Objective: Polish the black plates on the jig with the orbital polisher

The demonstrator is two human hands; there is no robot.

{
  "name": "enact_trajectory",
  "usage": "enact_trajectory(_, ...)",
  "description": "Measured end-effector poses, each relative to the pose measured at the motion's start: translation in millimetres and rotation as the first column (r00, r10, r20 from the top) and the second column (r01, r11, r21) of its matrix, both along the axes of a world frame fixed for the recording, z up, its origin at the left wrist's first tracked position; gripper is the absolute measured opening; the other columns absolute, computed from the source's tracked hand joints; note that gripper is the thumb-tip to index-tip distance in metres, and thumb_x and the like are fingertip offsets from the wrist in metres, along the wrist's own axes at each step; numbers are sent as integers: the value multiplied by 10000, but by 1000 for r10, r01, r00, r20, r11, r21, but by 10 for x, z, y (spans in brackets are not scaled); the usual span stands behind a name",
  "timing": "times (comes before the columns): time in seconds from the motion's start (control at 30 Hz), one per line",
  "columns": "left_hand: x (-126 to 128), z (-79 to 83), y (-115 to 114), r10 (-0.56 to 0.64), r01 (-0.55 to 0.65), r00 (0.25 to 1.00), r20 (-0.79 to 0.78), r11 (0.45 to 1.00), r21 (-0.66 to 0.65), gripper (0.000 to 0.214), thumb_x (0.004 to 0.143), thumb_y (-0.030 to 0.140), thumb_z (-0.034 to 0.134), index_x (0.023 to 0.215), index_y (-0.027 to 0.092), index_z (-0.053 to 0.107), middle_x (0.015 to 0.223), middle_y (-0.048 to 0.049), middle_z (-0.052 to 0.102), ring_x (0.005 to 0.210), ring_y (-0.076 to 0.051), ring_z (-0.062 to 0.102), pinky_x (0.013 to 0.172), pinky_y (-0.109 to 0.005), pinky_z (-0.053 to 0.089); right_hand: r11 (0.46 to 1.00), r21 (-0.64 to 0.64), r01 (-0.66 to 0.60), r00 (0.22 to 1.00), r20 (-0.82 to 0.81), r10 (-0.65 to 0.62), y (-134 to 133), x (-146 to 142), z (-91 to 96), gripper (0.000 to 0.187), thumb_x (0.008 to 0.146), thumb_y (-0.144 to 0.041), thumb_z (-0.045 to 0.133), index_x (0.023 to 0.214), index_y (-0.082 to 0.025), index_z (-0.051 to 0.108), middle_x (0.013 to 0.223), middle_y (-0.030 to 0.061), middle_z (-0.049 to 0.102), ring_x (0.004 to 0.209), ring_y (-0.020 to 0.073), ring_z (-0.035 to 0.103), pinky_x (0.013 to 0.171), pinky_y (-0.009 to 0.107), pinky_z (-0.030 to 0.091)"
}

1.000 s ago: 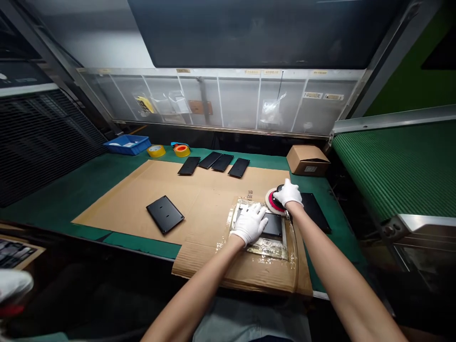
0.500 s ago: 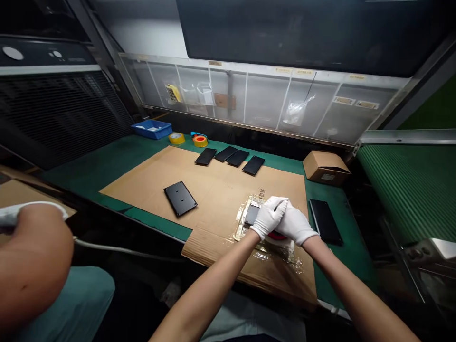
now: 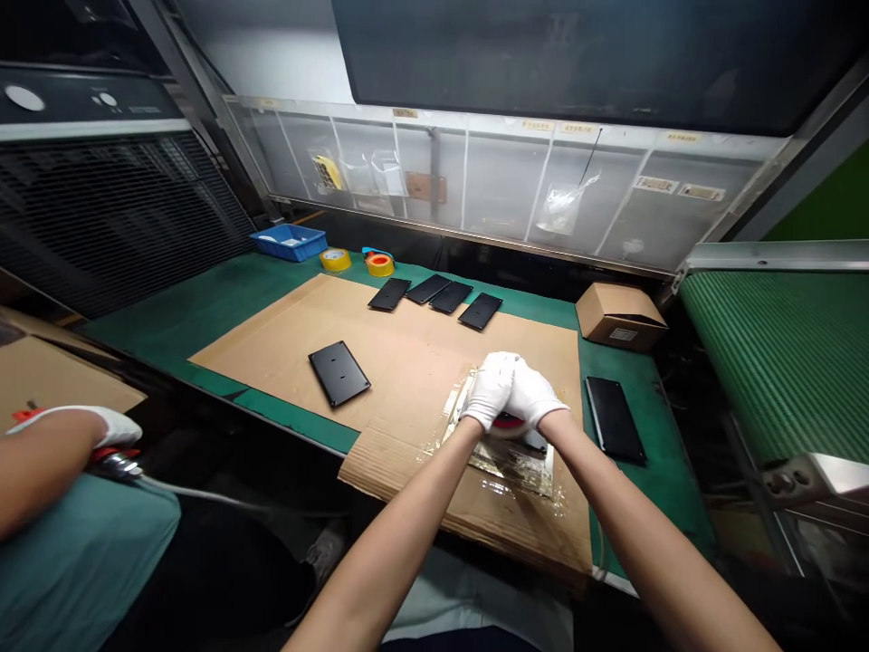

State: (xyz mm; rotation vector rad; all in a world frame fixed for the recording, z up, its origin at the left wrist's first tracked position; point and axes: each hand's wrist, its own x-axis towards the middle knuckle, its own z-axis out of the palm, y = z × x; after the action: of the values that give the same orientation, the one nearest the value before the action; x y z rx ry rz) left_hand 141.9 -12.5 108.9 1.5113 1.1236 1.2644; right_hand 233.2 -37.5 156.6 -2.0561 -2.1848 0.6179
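the gloved left hand (image 3: 487, 391) and right hand (image 3: 534, 394) meet over a red polishing pad (image 3: 508, 423), their hold hidden, just above a filmed black panel (image 3: 535, 442).

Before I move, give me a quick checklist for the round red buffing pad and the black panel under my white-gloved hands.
1. White gloves on left hand and right hand: ok, both worn.
2. Grip on round red buffing pad: cannot tell, hands hide it.
3. Black panel under the pad: cannot tell, mostly hidden.
4. Clear film sheet on brown corrugated cardboard: ok, lying on it.
5. Co-worker's gloved hand: ok, well off to the left.
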Motion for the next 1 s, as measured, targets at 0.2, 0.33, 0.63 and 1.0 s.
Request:
enact_trajectory(0.2, -254, -158, -53, 30, -28, 999, -34, 998, 56, 296, 1020, 264, 511, 1188, 148, 726, 1287, -134, 726, 1255, -283, 657, 1175, -445, 446, 998, 55, -21, 997, 78, 17, 125, 29, -83, 488, 906, -393, 632, 1337, -165, 608, 1210, 175, 680, 1029, 303, 717, 857, 340, 531)
enact_trajectory(0.33, -816, -468, -64, 283, -283, 959, 6, 959, 6, 314, 1050, 344, 477, 1195, 194, 711, 1292, -129, 718, 1248, -247, 666, 1170, -468, 480, 995, 98, -1, 992, 127, -12, 211, -72, -98, 352, 904, -435, 577, 1183, -234, 655, 1128, 150, 664, 925, 301, 716, 760, 352, 516)
enact_trajectory(0.63, -1296, -674, -150, 381, -383, 919, 97, 924, -2, 288, 1040, 374, 513, 1181, 223, 712, 1265, -103, 731, 1187, -244, 700, 1143, -476, 518, 993, 95, -76, 989, 135, 63, 288, -256, -117, 326, 886, -434, 575, 1141, -246, 652, 1094, 137, 660, 875, 288, 703, 715, 344, 490)
enact_trajectory(1.0, -1609, -1034, -314, 502, -482, 830, -244, 865, 138, 232, 987, 241, 531, 1095, 184, 728, 1157, -112, 755, 1113, -242, 711, 1074, -442, 554, 990, 90, -107, 989, 108, 97, 324, -270, -141, 333, 889, -466, 587, 1132, -251, 660, 1088, 131, 673, 865, 276, 699, 707, 334, 484)
